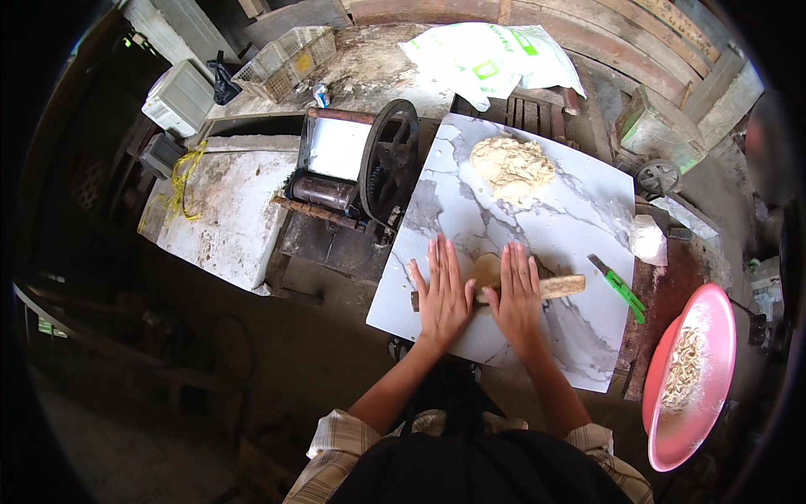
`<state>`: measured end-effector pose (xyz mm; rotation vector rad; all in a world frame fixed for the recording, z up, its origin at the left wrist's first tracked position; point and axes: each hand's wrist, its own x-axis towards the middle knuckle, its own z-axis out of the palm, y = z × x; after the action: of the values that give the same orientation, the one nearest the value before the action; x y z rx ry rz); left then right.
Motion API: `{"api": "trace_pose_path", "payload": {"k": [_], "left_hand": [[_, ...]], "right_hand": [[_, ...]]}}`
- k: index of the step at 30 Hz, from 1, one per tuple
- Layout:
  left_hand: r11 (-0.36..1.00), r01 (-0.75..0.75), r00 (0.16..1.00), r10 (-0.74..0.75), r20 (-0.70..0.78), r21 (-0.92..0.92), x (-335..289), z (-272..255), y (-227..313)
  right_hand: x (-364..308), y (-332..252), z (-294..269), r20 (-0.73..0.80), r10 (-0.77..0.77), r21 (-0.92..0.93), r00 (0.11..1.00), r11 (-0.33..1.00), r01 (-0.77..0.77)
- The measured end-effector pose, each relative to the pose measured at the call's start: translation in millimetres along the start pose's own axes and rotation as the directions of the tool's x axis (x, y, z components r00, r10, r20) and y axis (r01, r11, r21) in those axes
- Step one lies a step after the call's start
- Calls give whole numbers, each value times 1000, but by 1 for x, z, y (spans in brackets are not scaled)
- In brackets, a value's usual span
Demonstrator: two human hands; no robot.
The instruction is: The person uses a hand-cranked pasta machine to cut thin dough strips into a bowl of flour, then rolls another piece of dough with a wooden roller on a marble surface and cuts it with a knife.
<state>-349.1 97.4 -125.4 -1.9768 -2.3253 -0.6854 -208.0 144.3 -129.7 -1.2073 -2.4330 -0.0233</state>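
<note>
We pressed the left hand (445, 294) and the right hand (518, 304) palm down, flat and ungrasping, on a wooden rolling stick (564, 286), whose right end projected past our fingers. Between our hands, a small dough piece (485, 267) lay under the stick on a marble-patterned board (437, 202). Beyond lay a larger dough mass (512, 168); at right, a green cutter (620, 290).

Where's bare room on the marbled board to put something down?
On the board: left strip, between wheel and dough lump; band between lump and hands; far right, between lump and bag; near-right corner, below stick and cutter. Crowded: near middle, left hand and right hand on the stick; right edge by the cutter.
</note>
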Motion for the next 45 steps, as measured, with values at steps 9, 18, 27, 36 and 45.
{"api": "trace_pose_path", "payload": {"k": [9, 18, 27, 36, 45], "left_hand": [[995, -53, 978, 35, -205, -84, 96, 10, -20], [995, -75, 997, 76, 20, -65, 25, 1, -3], [993, -90, 974, 72, -214, -73, 115, 18, -17], [971, -214, 975, 206, -78, -104, 20, 7, -14], [926, -313, 946, 323, 10, -213, -8, -14, -30]], "right_hand": [[90, 17, 14, -144, 129, -151, 981, 977, -151], [7, 7, 9, -45, 119, 15, 992, 993, -118], [86, 31, 25, -180, 166, -163, 970, 967, -196], [-6, 5, -6, 24, 74, 48, 997, 996, -75], [-34, 19, -48, 122, -51, 152, 991, 988, 32]]}}
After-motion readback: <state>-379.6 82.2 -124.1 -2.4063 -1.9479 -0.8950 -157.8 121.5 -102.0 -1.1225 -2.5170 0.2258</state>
